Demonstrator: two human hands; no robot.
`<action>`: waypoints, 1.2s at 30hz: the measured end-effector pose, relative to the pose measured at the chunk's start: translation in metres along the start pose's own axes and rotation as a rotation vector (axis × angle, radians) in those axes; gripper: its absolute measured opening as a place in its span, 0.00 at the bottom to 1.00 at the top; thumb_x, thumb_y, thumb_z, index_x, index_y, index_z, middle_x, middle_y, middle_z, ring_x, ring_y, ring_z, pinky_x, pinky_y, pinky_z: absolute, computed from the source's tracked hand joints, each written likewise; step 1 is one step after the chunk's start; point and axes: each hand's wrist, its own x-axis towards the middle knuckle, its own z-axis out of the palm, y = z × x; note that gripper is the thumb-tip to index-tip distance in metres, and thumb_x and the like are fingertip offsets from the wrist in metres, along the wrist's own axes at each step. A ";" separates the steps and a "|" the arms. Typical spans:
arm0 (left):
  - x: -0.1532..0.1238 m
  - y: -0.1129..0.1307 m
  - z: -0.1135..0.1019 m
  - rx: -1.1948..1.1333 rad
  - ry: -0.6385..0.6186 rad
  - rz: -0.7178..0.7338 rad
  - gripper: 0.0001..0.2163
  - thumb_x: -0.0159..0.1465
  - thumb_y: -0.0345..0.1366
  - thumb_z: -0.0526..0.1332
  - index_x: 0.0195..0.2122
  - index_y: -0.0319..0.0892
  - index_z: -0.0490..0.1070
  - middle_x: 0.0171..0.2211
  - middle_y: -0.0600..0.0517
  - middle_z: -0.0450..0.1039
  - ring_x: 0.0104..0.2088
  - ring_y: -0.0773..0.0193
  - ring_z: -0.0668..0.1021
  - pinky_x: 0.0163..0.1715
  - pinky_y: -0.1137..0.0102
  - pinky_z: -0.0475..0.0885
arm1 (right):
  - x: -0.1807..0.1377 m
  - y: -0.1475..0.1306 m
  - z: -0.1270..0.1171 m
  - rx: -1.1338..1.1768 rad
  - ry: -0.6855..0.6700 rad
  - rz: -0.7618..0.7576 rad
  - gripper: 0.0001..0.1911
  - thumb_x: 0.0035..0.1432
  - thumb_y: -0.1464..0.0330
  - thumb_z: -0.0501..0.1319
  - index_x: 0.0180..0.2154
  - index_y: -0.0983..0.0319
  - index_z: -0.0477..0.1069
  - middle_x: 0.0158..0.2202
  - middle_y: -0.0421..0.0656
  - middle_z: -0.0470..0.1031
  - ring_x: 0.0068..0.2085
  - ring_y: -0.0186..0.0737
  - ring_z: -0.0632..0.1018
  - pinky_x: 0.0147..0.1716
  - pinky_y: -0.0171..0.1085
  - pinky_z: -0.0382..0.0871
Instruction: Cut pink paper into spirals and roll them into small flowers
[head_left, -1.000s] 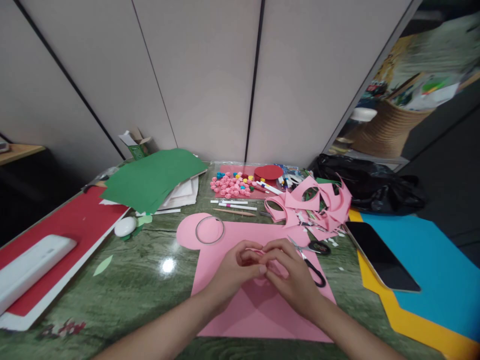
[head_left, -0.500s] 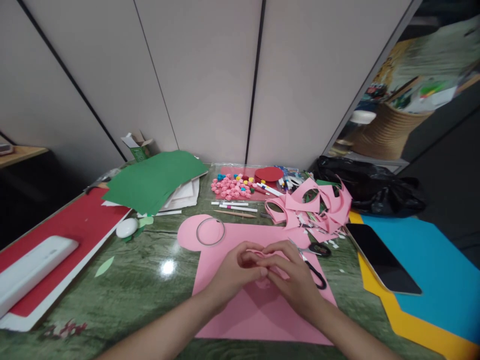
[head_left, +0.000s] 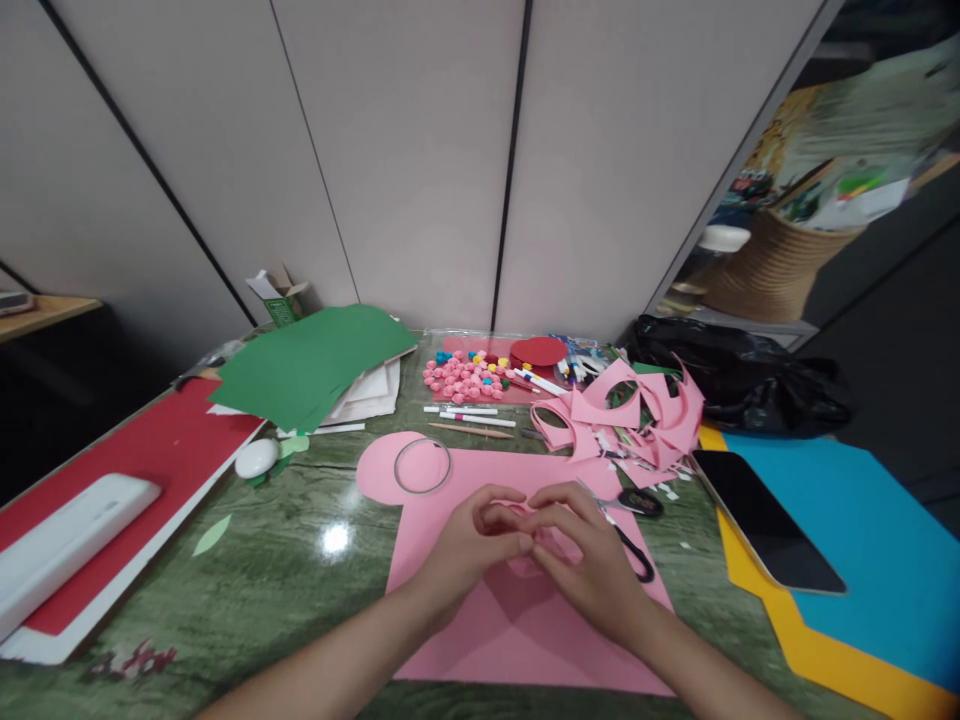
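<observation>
Over a large pink paper sheet (head_left: 480,640), my left hand (head_left: 480,545) and my right hand (head_left: 585,550) meet with curled fingers. Between them they pinch a small piece of pink paper (head_left: 551,543), mostly hidden by the fingers. Scissors (head_left: 634,545) with black handles lie beside my right hand, partly covered by it. A thin metal ring (head_left: 422,466) rests on a pink paper circle (head_left: 379,470) and the sheet, up and left of my hands.
Pink paper offcuts (head_left: 607,405) heap behind the scissors. Pink rolled paper pieces (head_left: 461,378) sit in a clear tray at the back. A phone (head_left: 765,520) lies on blue paper (head_left: 862,530) at right. Green paper (head_left: 315,360) and red paper (head_left: 180,430) are at left.
My hands stay together in nearly the same place, with only small shifts of the fingers around the pink paper. Everything else lies as before; the view moves slightly.
</observation>
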 end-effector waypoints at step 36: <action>0.000 0.001 -0.004 0.006 -0.017 0.011 0.17 0.50 0.28 0.66 0.42 0.40 0.66 0.29 0.53 0.74 0.28 0.67 0.75 0.34 0.69 0.68 | 0.002 0.000 -0.003 -0.022 -0.024 -0.084 0.13 0.59 0.73 0.56 0.43 0.54 0.71 0.40 0.45 0.70 0.44 0.41 0.71 0.41 0.42 0.67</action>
